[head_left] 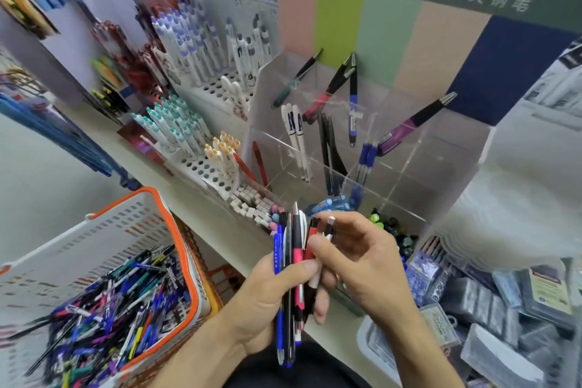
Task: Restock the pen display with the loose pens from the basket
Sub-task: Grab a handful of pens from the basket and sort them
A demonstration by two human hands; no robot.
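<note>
So you're mid-sort right now, not placing yet. Your left hand (267, 296) is wrapped around a bunch of pens (291, 264), a mix of blue, black, red and white ones held upright in front of the clear display (441, 148). Your right hand (362, 261) is pinching one pen with a white tip (329, 231) at the edge of that bunch; to me it looks like you're picking it out of the pack, though it could just as well be tucking it in.

The display sits on the shelf (220, 239) right behind your hands, and it's split into clear compartments. Most hold only a few pens: a pair of white ones (296, 135), some black ones (329, 148), blue ones (367, 157), a purple one (412, 124) leaning at the back right. Loads of room left.

The basket (176, 230) is down at your left, orange rim, and still packed with loose pens (110, 302), so you're early in the job.

Next move, I'd say: work out which compartment matches the pen you're pinching, then reach over the front wall and drop it in tip down. Watch the compartment dividers, they're see-through and easy to clip. Keep the left grip snug so the rest of the bunch doesn't slide out.
</note>
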